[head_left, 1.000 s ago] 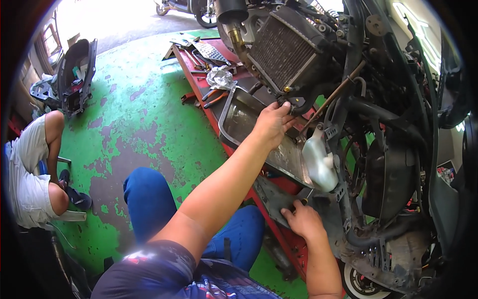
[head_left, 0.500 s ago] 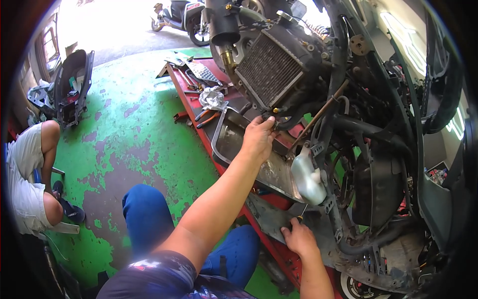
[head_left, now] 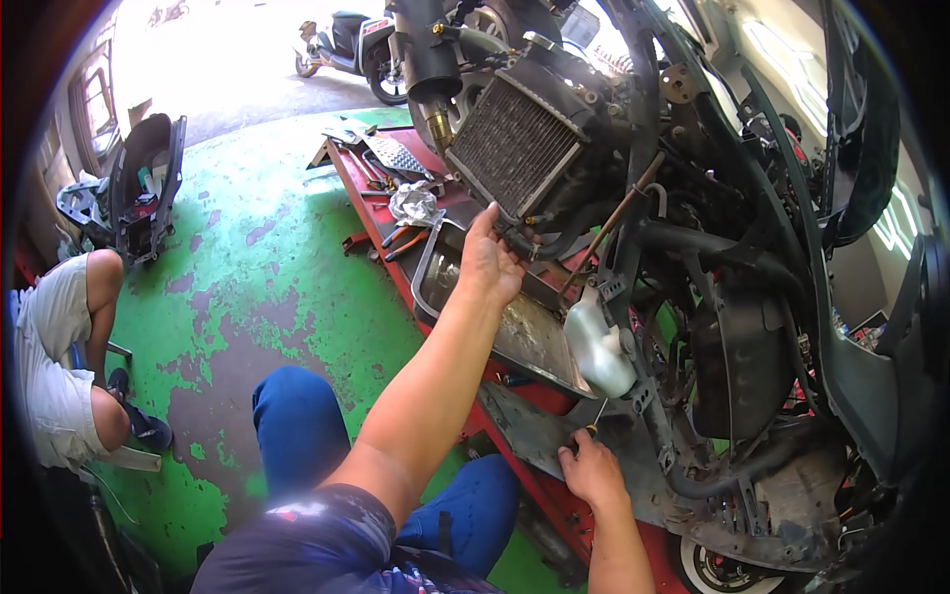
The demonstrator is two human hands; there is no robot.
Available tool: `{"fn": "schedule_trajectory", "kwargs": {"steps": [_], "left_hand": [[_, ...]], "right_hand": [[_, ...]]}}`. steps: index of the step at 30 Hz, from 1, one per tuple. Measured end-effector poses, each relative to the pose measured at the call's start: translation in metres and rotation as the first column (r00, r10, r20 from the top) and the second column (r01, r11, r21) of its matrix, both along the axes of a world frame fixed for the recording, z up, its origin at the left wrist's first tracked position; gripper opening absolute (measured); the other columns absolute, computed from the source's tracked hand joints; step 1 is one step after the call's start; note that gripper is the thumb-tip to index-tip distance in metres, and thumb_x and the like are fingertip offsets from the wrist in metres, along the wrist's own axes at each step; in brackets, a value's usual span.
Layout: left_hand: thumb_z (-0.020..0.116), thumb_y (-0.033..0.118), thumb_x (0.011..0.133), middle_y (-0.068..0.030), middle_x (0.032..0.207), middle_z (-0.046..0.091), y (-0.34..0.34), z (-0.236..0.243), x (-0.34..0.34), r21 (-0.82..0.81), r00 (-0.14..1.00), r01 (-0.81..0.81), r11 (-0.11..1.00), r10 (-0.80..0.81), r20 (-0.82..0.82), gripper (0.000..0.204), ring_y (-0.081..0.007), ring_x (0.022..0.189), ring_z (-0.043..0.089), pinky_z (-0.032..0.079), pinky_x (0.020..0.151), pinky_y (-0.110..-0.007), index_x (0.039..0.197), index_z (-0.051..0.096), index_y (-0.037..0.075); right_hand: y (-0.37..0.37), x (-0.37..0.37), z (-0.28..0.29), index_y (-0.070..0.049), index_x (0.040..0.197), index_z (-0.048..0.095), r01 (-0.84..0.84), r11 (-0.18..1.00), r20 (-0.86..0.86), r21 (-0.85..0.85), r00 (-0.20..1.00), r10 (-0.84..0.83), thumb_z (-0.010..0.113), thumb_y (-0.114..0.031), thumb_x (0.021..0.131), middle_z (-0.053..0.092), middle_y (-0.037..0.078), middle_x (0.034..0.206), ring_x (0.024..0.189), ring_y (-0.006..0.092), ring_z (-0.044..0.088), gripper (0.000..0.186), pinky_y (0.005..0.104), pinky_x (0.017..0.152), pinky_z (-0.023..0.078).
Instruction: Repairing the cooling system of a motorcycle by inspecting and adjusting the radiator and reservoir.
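Observation:
My left hand [head_left: 492,259] reaches up under the radiator [head_left: 515,139], its fingers curled at a black hose fitting [head_left: 520,245] on the lower corner, thumb raised. My right hand [head_left: 591,465] rests low on the dark lift plate [head_left: 520,436], closed on a screwdriver [head_left: 593,428] with a thin shaft. Above it sits a translucent plastic reservoir [head_left: 597,351] on the scooter's black frame [head_left: 722,262]. A metal drain pan [head_left: 428,297] lies beneath my left hand.
The red lift table [head_left: 384,233] carries tools and crumpled foil [head_left: 413,205]. At the left are a seated person's legs [head_left: 74,356] and removed scooter body parts [head_left: 143,183] on the green floor [head_left: 233,297]. A parked scooter [head_left: 351,54] stands outside.
My left hand has moved down and left along the lower radiator, its thumb lifting. The view has shifted slightly. My right hand remains on the screwdriver.

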State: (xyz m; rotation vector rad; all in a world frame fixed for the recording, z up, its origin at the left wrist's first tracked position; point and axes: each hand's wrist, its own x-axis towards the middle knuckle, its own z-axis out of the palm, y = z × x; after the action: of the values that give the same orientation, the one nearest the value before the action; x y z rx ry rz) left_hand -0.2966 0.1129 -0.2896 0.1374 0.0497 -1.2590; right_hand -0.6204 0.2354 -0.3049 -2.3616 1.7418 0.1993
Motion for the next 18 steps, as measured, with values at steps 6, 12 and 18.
{"fn": "schedule_trajectory", "kwargs": {"steps": [6,12,18], "left_hand": [[0.067,0.048,0.096,-0.009,0.095,0.068,0.005,-0.007,-0.005,-0.046,1.0,-0.019,0.999,0.018,-0.015,0.041,-0.0269,0.09,0.064,0.051,0.087,-0.042,0.106,0.066,0.008],[0.068,0.06,0.089,-0.0079,0.092,0.066,-0.001,-0.003,-0.001,-0.008,0.999,0.015,1.0,-0.015,-0.042,0.053,-0.0276,0.089,0.062,0.05,0.09,-0.046,0.101,0.067,0.008],[0.066,0.064,0.088,-0.0071,0.092,0.066,-0.008,-0.01,0.004,0.049,1.0,0.013,0.999,-0.012,-0.013,0.057,-0.0274,0.091,0.062,0.05,0.089,-0.047,0.104,0.067,0.01]], "right_hand": [[-0.001,-0.008,-0.01,-0.004,0.114,0.065,0.025,0.998,0.069,-0.055,0.997,-0.021,0.062,-0.031,0.091,0.07,0.026,0.106,0.105,0.044,0.065,0.036,0.0506,0.093,0.051],[0.005,-0.007,-0.013,-0.004,0.111,0.064,0.105,0.982,0.2,-0.154,0.977,-0.073,0.061,-0.025,0.089,0.07,0.025,0.101,0.102,0.0443,0.065,0.03,0.0512,0.092,0.051],[0.018,-0.002,0.012,-0.004,0.103,0.063,0.226,0.944,0.296,-0.241,0.943,-0.151,0.063,-0.024,0.09,0.069,0.024,0.089,0.089,0.0446,0.066,0.024,0.0501,0.082,0.051]]}}
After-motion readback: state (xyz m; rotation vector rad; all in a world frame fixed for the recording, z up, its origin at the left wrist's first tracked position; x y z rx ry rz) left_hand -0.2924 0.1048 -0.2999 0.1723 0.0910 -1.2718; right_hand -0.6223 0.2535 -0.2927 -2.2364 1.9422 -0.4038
